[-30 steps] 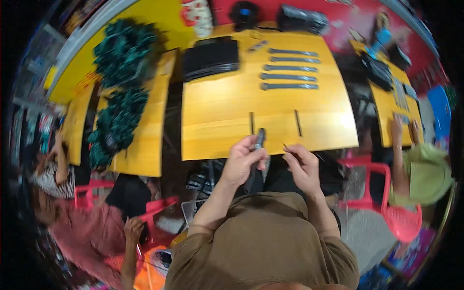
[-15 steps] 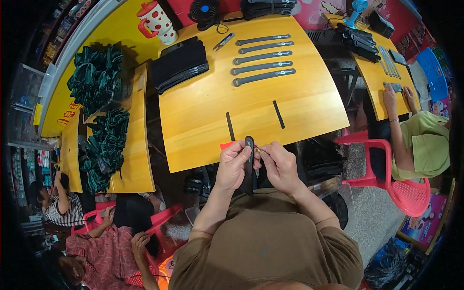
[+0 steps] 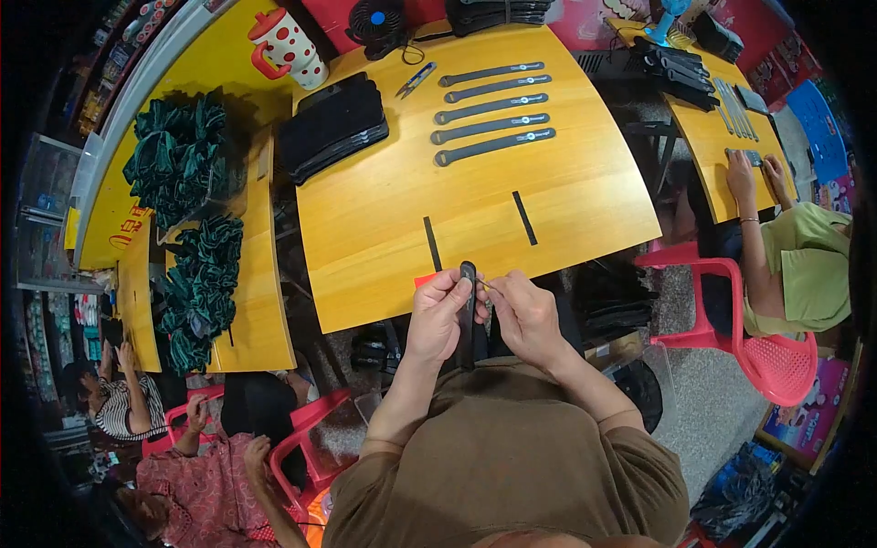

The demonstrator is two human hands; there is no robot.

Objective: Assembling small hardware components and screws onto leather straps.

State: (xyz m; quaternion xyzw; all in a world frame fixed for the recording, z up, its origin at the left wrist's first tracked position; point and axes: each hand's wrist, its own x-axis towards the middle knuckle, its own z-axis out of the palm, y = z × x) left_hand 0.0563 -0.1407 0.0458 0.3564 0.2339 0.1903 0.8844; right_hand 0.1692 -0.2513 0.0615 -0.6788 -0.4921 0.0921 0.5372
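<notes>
Black and narrow, the strap [image 3: 468, 320] runs lengthwise away from our chest, its rounded tip at the near edge of the counter [image 3: 365, 247]. Our left hand [image 3: 433, 321] has its fingers closed on it, thumb across the upper end. Our right hand [image 3: 527, 320] pinches a thin piece [image 3: 485, 284] with a yellowish part, its fingers closed on it just beside the strap; whether the two touch, we cannot tell.

We judge this strap to be mid-work, not yet laid down. Five grey straps [image 3: 491, 108] already lie side by side on the counter, pale markings toward their right ends, and we take these as done. How many are left, we cannot tell.

Nearer us are two dark strips [image 3: 432, 243]; left of the row sit snips [image 3: 417, 80], a black stack [image 3: 340, 132] and a dotted cup [image 3: 297, 57].
</notes>
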